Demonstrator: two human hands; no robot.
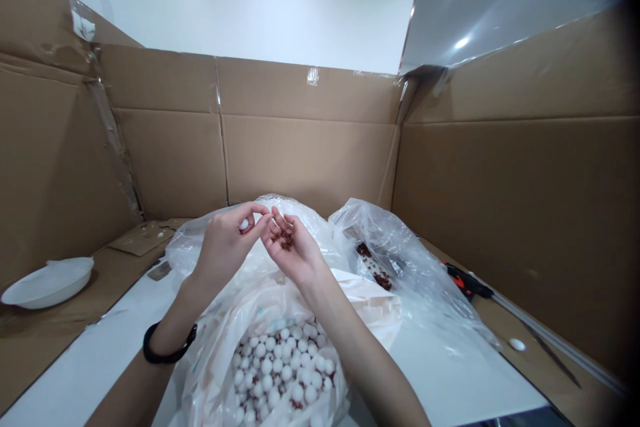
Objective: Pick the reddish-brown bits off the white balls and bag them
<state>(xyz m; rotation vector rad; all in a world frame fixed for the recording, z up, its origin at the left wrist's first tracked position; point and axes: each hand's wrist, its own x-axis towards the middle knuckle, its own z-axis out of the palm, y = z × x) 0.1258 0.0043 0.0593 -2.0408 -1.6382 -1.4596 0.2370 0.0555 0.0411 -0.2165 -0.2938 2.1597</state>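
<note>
My left hand (230, 230), with a black band on its wrist, is closed around a small white ball (244, 224); its thumb and forefinger pinch together near the fingertips of the other hand. Palm up and slightly cupped, my right hand (295, 247) holds a little heap of reddish-brown bits (284, 239). Below both hands an open plastic bag (215, 347) contains several white balls (287, 373) with reddish-brown bits among them. Behind the right forearm lies a clear plastic bag (400, 247) with more of these bits inside.
A white bowl (47, 283) stands at the left. To the right are a black and red tool (467, 282), a metal rod (560, 340), a pointed blade (553, 355) and a white round piece (517, 345). Cardboard walls (310, 153) surround the white table (100, 360).
</note>
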